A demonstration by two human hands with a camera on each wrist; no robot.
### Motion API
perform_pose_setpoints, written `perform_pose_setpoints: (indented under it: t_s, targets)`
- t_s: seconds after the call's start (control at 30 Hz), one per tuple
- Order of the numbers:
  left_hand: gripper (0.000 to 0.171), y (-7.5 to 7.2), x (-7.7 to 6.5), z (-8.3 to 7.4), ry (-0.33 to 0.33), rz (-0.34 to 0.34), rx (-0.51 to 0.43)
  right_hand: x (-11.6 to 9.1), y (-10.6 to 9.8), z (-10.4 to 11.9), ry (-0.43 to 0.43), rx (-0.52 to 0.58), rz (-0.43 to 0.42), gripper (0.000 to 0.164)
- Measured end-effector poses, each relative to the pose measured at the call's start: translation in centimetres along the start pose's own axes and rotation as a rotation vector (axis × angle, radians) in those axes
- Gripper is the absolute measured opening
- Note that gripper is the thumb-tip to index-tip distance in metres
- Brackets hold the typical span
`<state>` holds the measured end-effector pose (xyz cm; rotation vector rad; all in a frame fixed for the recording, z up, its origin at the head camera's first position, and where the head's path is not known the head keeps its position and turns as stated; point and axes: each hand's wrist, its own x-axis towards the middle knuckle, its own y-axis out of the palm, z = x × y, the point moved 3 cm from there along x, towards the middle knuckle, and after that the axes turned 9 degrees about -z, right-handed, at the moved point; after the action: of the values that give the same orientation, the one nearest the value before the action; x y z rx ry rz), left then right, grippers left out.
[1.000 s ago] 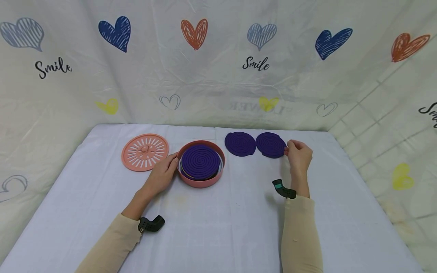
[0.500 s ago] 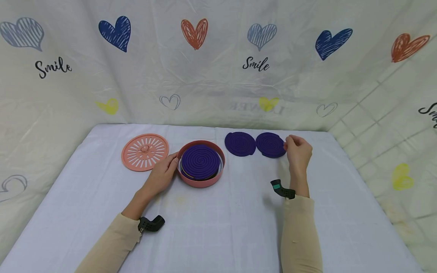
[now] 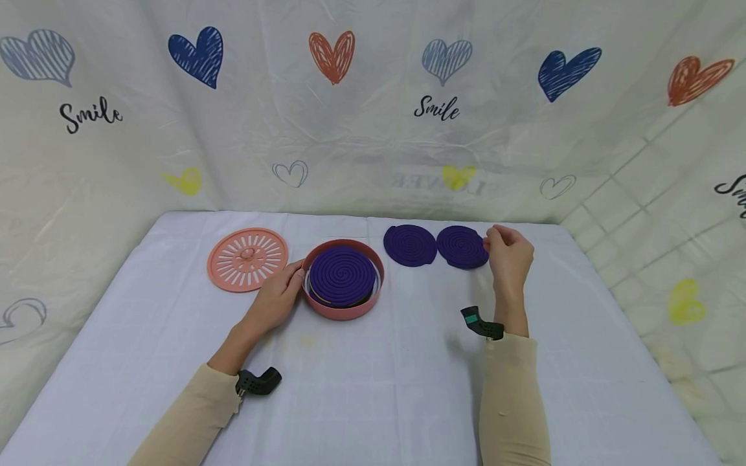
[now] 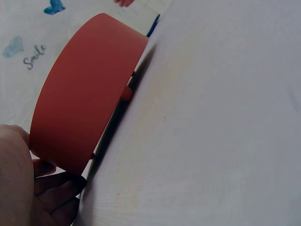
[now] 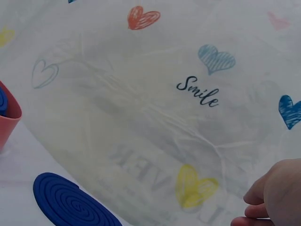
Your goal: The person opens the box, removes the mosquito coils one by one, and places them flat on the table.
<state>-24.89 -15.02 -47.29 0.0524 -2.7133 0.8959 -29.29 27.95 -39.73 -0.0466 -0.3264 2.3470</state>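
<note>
a coral round box (image 3: pixel 344 314) sits left of the middle of the white worktop (image 3: pixel 373 395), nearer its far edge than the person. from above, the head view looks into it: a purple spiral coil (image 3: pixel 342 275) lies flat inside the wall, with a pale ring and a dark layer with a yellow edge under it, too hidden to name. the left wrist view shows only the outer wall, but adds the small feet (image 4: pixel 127 93) below the box and the shadow under them. the left hand (image 3: pixel 276 298) grips the box's left side, some fingers tucked low against the wall. right of the box, by the far edge, a left loose coil (image 3: pixel 410 246) and a right loose coil (image 3: pixel 463 247) lie flat, side by side. the right hand (image 3: pixel 510 260) is narrow, fingers curled, tips at the right loose coil's outer edge; whether they pinch it, i cannot tell. the right wrist view catches that hand, one flat coil and a corner of the box with a bit of coil in it. the slotted lid (image 3: pixel 247 255), knob up, appears in the head view alone, toward the worktop's far left corner. behind the far edge hangs a heart-printed sheet (image 3: pixel 373 129).
</note>
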Motion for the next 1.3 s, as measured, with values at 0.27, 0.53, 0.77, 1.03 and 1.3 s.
perform_pose_setpoints:
  t_s: [0.27,0.53,0.77,1.03,1.3]
  targets:
    - [0.05,0.1,0.0,0.0,0.016,-0.002,-0.002,-0.4,0.1,0.7,-0.032,0.014,-0.002,0.034]
    - [0.05,0.1,0.1,0.0,0.013,-0.001,-0.009,-1.0,0.2,1.3,-0.066,0.042,0.016,0.034]
    - [0.05,0.0,0.1,-0.1,0.016,-0.003,0.003,-1.3,0.4,1.7,-0.085,0.035,0.022,0.034]
    - [0.049,0.0,0.1,-0.1,0.013,-0.002,0.006,-1.6,0.9,2.0,-0.095,0.036,0.046,0.034]
    - [0.05,0.0,0.1,0.0,0.011,0.0,0.007,-2.1,1.4,2.3,-0.11,-0.004,0.059,0.035]
